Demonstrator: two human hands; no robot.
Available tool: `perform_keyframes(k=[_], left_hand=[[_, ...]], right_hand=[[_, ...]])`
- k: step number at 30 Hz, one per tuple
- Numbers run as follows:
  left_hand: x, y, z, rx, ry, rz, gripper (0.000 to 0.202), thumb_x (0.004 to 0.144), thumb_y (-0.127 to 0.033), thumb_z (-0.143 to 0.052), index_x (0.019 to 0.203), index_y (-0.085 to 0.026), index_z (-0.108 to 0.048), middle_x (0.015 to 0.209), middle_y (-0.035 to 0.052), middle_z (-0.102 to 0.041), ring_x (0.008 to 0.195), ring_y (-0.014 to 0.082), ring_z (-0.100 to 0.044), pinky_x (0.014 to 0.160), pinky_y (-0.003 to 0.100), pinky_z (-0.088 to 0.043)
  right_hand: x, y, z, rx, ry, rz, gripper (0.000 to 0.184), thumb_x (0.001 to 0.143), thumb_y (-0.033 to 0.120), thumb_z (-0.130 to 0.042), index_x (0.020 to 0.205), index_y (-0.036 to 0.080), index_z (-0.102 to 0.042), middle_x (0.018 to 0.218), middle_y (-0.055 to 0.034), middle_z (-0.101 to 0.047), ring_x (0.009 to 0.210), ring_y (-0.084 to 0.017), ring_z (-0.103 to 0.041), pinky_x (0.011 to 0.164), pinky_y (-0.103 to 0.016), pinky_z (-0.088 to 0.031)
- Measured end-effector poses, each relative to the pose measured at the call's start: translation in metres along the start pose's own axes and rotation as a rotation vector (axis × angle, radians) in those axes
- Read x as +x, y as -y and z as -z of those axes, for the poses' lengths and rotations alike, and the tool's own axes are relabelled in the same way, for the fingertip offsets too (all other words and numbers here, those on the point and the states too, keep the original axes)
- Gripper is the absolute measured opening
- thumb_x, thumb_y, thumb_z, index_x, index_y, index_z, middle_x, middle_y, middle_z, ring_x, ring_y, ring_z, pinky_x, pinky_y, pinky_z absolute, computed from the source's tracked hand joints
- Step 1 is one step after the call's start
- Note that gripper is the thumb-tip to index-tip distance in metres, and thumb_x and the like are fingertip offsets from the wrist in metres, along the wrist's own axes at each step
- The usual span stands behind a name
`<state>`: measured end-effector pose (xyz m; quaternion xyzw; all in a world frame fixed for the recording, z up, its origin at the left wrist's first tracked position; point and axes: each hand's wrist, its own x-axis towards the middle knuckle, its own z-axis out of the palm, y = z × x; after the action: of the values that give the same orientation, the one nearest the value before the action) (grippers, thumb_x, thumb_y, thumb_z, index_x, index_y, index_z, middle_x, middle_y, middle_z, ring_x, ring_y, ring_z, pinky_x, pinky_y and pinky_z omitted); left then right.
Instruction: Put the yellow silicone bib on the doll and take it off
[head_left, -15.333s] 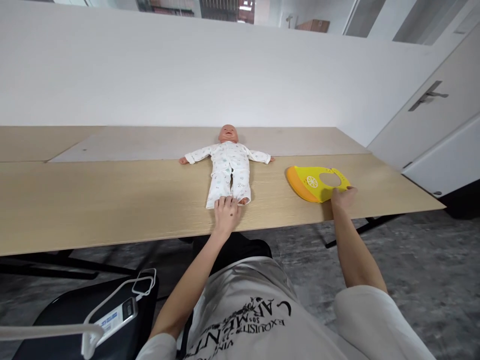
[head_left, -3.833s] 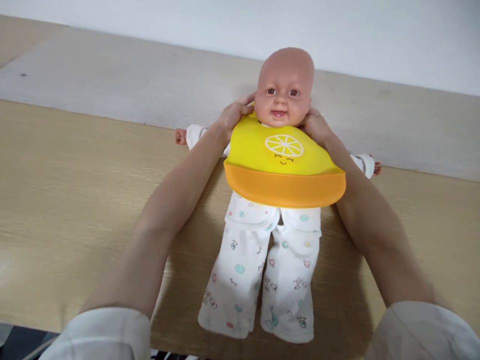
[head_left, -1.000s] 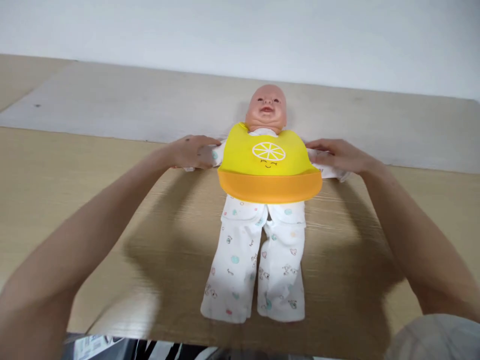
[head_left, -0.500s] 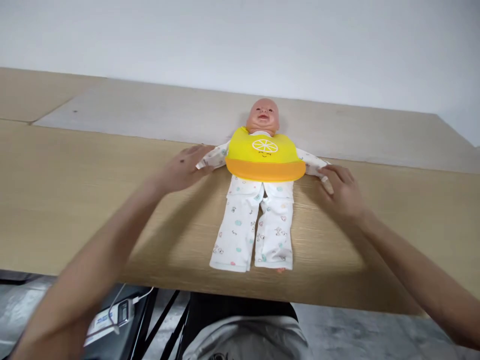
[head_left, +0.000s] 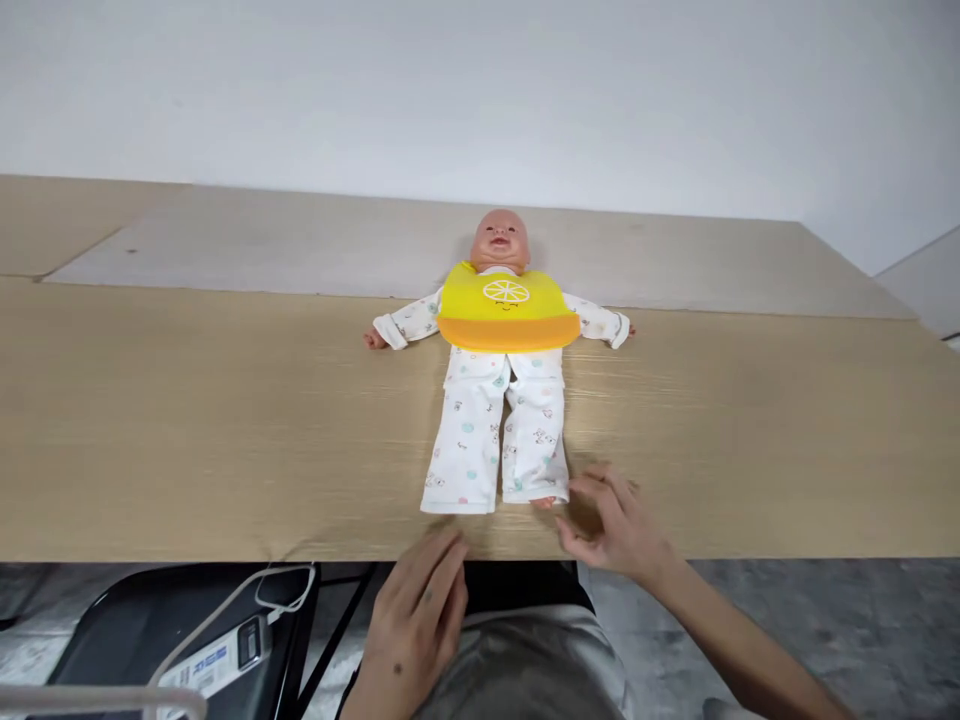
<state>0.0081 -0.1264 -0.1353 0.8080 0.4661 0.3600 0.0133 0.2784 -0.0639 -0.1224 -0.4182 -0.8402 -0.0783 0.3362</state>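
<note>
A baby doll (head_left: 501, 240) in white patterned pyjamas lies face up on the wooden table (head_left: 225, 430), arms spread and feet toward me. A yellow and orange silicone bib (head_left: 508, 305) with a lemon-slice face lies on its chest. My right hand (head_left: 611, 525) hovers over the table next to the doll's feet, fingers curled and apart, holding nothing. My left hand (head_left: 412, 625) is lower, at the table's front edge, below the trouser cuffs. It holds nothing and touches neither doll nor bib.
A paler board (head_left: 300, 245) lies along the table's back, against a white wall. Below the front edge stand a black chair (head_left: 112, 630) holding a white device (head_left: 214, 665) with a cable, and a grey floor.
Both hands have let go of the doll's sleeves and drawn back toward me, past its feet. The doll and bib have not shifted; they only look smaller in the view.
</note>
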Motion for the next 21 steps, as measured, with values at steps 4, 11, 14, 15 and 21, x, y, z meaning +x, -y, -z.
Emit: perform_keyframes(k=[4, 11, 14, 15, 21], left_hand=[[0.005, 0.012, -0.022, 0.140, 0.004, -0.009, 0.033, 0.088, -0.008, -0.059, 0.122, -0.011, -0.058, 0.123, 0.0187, -0.066, 0.117, 0.0301, -0.063, 0.101, 0.045, -0.052], [0.012, -0.010, -0.034, 0.239, 0.046, 0.061, 0.051, 0.089, -0.014, -0.060, 0.139, -0.014, -0.051, 0.131, 0.0189, -0.062, 0.121, 0.0338, -0.059, 0.109, 0.054, -0.041], [0.011, -0.029, -0.035, 0.188, 0.038, 0.036, 0.058, 0.086, -0.009, -0.059, 0.142, -0.015, -0.047, 0.137, 0.0206, -0.057, 0.131, 0.0374, -0.051, 0.108, 0.058, -0.039], [0.010, -0.034, -0.034, 0.160, 0.018, 0.017, 0.060, 0.085, -0.007, -0.058, 0.143, -0.014, -0.046, 0.138, 0.0212, -0.056, 0.135, 0.0378, -0.047, 0.108, 0.059, -0.039], [0.026, -0.033, -0.010, -0.128, -0.076, -0.176, 0.054, 0.080, -0.001, -0.053, 0.132, -0.014, -0.055, 0.111, 0.0132, -0.073, 0.113, 0.0248, -0.066, 0.097, 0.041, -0.054]], right_hand=[[0.003, -0.005, -0.007, -0.095, 0.084, -0.095, 0.018, 0.087, 0.032, -0.058, 0.096, 0.017, -0.053, 0.092, -0.0094, -0.060, 0.081, -0.018, -0.061, 0.059, -0.025, -0.045], [0.002, -0.011, -0.009, 0.039, 0.152, -0.137, 0.004, 0.088, 0.017, -0.056, 0.085, 0.017, -0.053, 0.082, -0.0051, -0.059, 0.075, -0.015, -0.059, 0.064, -0.025, -0.045], [-0.001, -0.012, -0.006, 0.123, 0.121, -0.119, 0.006, 0.087, 0.015, -0.056, 0.084, 0.017, -0.052, 0.083, -0.0054, -0.059, 0.075, -0.014, -0.058, 0.064, -0.024, -0.045], [-0.002, -0.012, -0.005, 0.144, 0.115, -0.111, 0.006, 0.087, 0.014, -0.057, 0.084, 0.017, -0.052, 0.084, -0.0054, -0.059, 0.074, -0.013, -0.057, 0.063, -0.024, -0.045], [-0.004, -0.017, 0.016, 0.417, 0.098, -0.201, 0.004, 0.087, 0.018, -0.061, 0.089, 0.017, -0.058, 0.089, -0.0060, -0.059, 0.074, -0.012, -0.057, 0.060, -0.023, -0.044]])
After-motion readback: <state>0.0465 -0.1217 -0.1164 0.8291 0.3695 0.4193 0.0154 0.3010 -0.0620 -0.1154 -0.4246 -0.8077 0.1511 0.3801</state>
